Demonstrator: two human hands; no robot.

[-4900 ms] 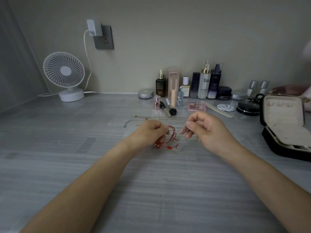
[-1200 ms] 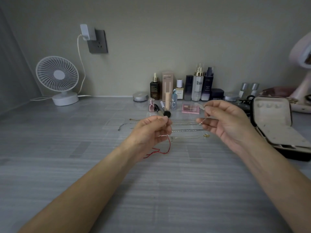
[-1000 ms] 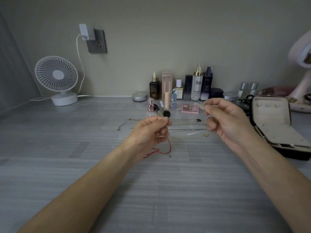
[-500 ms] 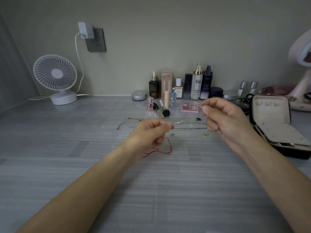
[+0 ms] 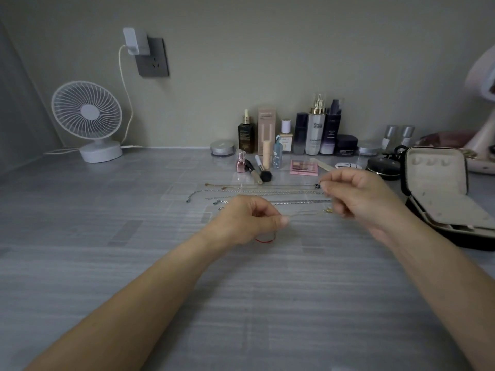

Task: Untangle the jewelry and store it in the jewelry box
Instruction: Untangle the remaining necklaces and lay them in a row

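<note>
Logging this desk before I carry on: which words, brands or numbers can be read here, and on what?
"H": first letter only, on the white bottle with gold pump; rest blurred.
Dark brown dropper bottle, tall pink carton, small beige bottle with white cap, dark purple bottle: printed, too small to read.
Open black jewelry box: no text visible.

red cord (image 5: pixel 265 240) mostly under left hand (image 5: pixel 246 220); fine chain (image 5: pixel 308 214) at right hand (image 5: pixel 361 199) barely discernible; jewelry box (image 5: pixel 435 180) cropped
</note>
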